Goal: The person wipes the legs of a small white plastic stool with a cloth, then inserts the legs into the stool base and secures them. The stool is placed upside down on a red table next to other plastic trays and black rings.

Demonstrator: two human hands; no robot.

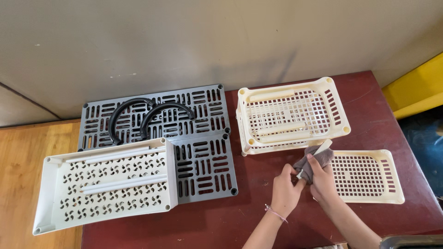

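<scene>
My right hand grips a grey cloth wrapped around a cream plastic rod whose tip pokes out toward the upper right. My left hand pinches the rod's lower end next to the cloth. Both hands hover over the dark red table, between a stacked cream basket and a single cream tray.
Two grey slotted panels lie at the table's left with two black curved handles on top. A white perforated tray with white rods overlaps them. A wooden surface lies left, a yellow object right, a wall behind.
</scene>
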